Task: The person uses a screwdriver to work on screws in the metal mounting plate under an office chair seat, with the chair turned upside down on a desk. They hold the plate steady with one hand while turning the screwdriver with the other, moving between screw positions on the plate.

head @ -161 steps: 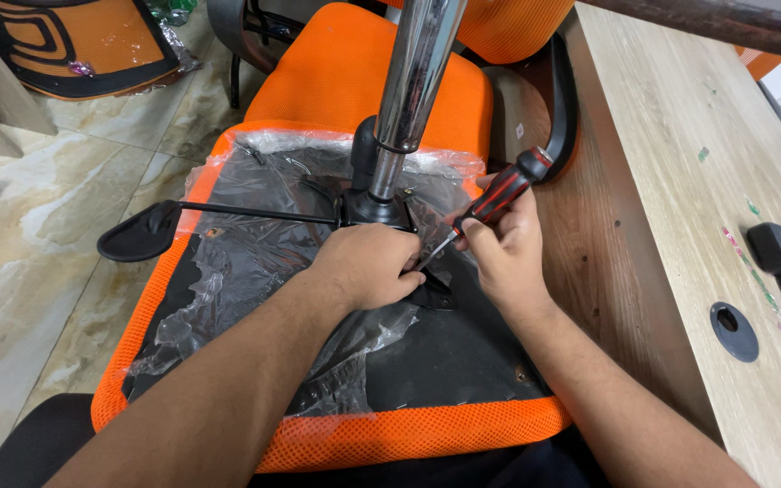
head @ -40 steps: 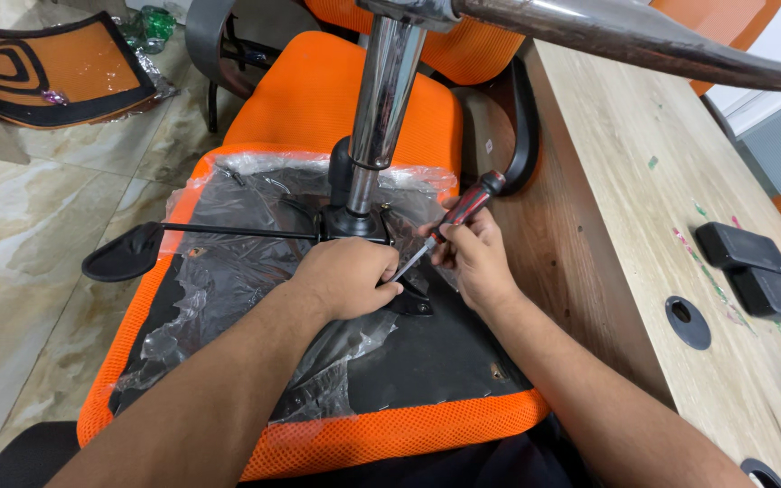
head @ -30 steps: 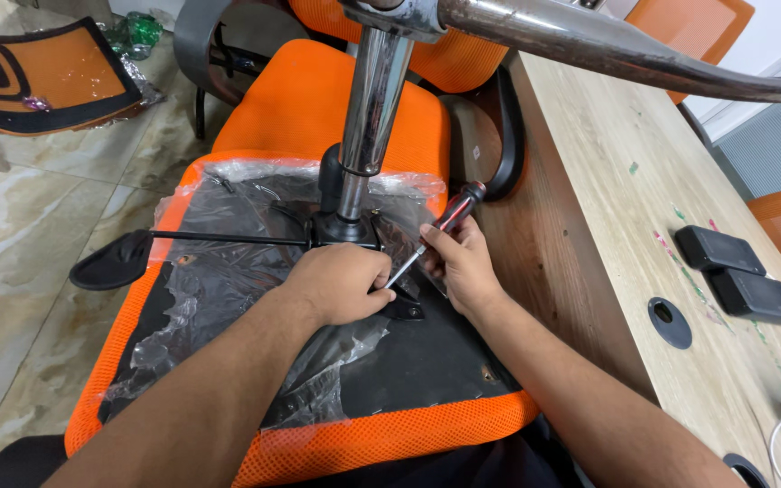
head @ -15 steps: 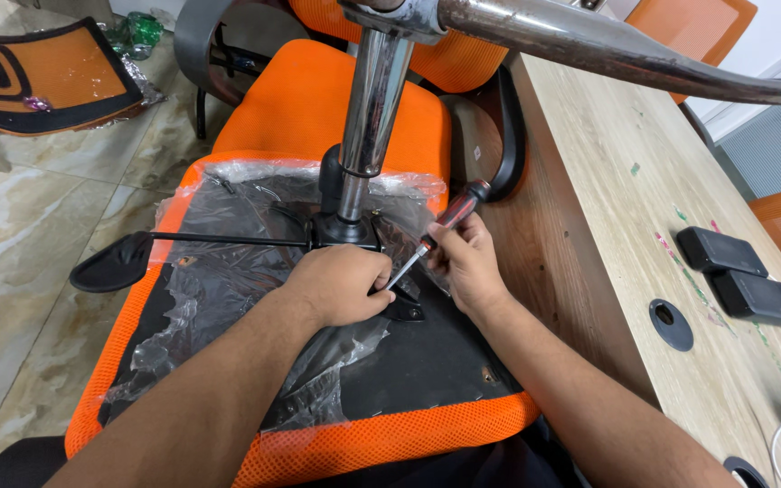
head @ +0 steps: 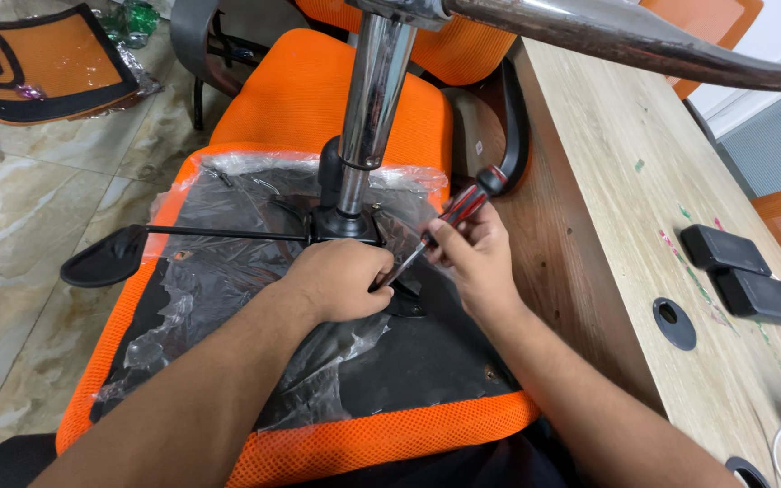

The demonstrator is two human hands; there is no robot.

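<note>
An upturned orange mesh chair seat (head: 390, 434) lies before me, its black underside under crinkled clear plastic wrap (head: 228, 271). A chrome gas-lift column (head: 372, 99) rises from the black mechanism plate (head: 345, 224), with a black lever paddle (head: 106, 258) sticking out left. My left hand (head: 341, 278) rests fisted on the plate near the column base. My right hand (head: 472, 258) grips a red-and-black-handled screwdriver (head: 463, 203), its shaft angled down to a spot just beside my left hand. The tip is hidden.
A wooden desk (head: 625, 181) runs along the right, with two black rectangular devices (head: 734, 271) and a round cable grommet (head: 675, 323). A chair base arm (head: 635, 45) crosses overhead. Another orange seat (head: 318, 90) stands behind; an orange-and-black panel (head: 38, 63) lies on the tiled floor.
Both hands stay at the mechanism plate; the screwdriver handle has shifted slightly in my right hand's grip. The view has moved a little since the earliest frame.
</note>
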